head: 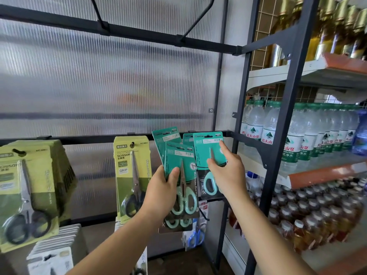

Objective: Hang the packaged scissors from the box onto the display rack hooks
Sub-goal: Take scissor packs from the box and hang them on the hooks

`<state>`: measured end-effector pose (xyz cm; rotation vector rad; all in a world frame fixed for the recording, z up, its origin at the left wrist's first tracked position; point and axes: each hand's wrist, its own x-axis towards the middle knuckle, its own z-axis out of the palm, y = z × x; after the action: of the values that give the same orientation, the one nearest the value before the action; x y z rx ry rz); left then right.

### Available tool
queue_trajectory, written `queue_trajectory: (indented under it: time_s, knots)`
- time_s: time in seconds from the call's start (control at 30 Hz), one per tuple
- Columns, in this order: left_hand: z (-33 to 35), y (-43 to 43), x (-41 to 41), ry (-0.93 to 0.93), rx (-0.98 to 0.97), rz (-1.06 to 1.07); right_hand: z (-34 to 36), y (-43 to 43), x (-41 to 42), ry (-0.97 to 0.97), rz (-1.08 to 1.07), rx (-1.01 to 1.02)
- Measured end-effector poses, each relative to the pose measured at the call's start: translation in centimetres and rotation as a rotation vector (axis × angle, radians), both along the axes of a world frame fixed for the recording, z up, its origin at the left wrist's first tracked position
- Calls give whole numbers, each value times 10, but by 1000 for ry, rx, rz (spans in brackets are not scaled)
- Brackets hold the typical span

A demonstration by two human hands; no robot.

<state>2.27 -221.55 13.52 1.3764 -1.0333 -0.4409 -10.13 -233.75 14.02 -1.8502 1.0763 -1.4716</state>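
Up at the black metal display rail (89, 138), the right hand (226, 171) pinches one teal carded pack of mint-handled scissors (206, 147), its top edge at the rail. The thumb curls onto the card's front and the index finger points straight up. Just beside it, the left hand (164, 187) grips a fanned stack of matching teal scissor packs (182, 161), thumb pressed across the front card, the other fingers hidden behind. Yellow-green scissor packs (131, 165) hang to the left.

Both bare forearms reach forward and upward, side by side; the left hand (162, 187) grips a stack of scissors packs (175, 155), thumb laid across the front; just to its right, the right hand (228, 173) pinches a single pack (204, 149), index finger pointing straight up.
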Motion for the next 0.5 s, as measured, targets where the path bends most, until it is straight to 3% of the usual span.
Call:
queue_trajectory:
  time_s: [0.5]
  knots:
    - [1,-1,0,37,-5,1,7,4,-4,-4,34,84]
